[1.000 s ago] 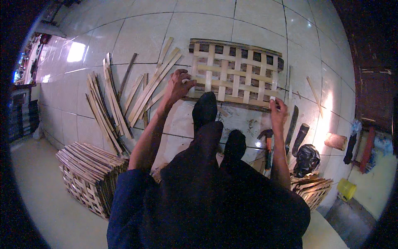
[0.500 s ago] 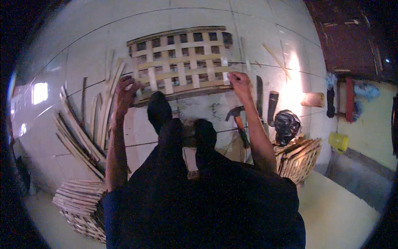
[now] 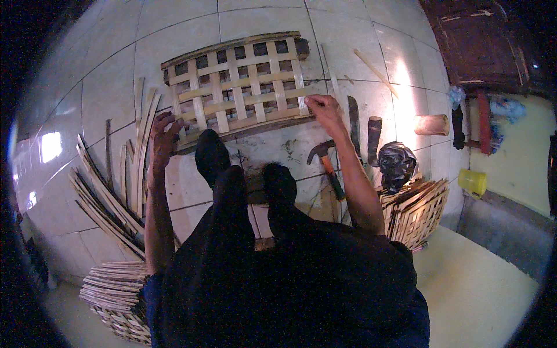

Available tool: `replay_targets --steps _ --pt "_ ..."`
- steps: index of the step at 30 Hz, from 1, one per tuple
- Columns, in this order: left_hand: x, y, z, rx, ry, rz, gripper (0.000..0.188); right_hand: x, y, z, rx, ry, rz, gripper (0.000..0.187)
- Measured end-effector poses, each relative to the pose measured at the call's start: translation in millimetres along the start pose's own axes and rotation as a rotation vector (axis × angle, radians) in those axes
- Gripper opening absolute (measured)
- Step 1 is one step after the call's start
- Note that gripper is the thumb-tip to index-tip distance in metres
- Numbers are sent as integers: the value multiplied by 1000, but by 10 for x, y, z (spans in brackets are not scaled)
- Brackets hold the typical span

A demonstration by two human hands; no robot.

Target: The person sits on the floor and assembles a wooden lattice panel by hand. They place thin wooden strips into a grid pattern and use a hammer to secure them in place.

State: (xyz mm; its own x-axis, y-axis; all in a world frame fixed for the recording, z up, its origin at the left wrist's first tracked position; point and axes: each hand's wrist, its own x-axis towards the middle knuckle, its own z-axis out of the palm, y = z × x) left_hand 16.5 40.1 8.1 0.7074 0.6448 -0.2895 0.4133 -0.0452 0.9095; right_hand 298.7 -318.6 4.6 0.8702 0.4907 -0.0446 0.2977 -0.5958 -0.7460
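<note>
A flat lattice of woven pale bamboo strips [image 3: 236, 68] lies on the tiled floor in front of my feet, slightly tilted, with darker bars along its far and near edges. My right hand [image 3: 326, 110] is closed at the lattice's right side, thumb and fingers pinching the end of a crosswise bamboo strip [image 3: 261, 99]. At the left side my left hand [image 3: 163, 136] has its fingers bent round the other end of that strip; its fingertips are partly blurred. My left foot in a dark sock [image 3: 211, 153] rests against the near edge of the lattice.
Loose strips [image 3: 110, 180] lie at the left, above a stack of woven panels [image 3: 116, 284]. To the right are a claw hammer [image 3: 329, 168], a long dark blade [image 3: 354, 119], a black plastic bag [image 3: 397, 165] on more panels [image 3: 419, 214], and a wooden cylinder [image 3: 431, 124].
The view has shifted and turned slightly, so the lattice appears further left and more tilted. Both hands stay at its two sides, and the woven pattern looks the same.
</note>
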Motion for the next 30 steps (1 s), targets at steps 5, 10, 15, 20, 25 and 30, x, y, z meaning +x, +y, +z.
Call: replay_targets --steps 5,10,15,20,25,30 --pt "115 -267 -32 207 -30 163 37 16 -25 -77 19 -115 167 37" --pt "46 -54 22 91 -4 26 35 8 -279 -240 139 -226 237 37" --pt "69 -125 6 120 27 120 38 13 -222 -184 62 -185 173 37" --pt "130 -356 22 -101 48 -90 38 59 -118 -172 79 -281 185 38" --pt "49 -189 53 267 114 366 33 72 248 -65 98 -214 205 39" --pt "96 -372 38 206 75 382 20 -25 -157 -142 139 -249 238 40"
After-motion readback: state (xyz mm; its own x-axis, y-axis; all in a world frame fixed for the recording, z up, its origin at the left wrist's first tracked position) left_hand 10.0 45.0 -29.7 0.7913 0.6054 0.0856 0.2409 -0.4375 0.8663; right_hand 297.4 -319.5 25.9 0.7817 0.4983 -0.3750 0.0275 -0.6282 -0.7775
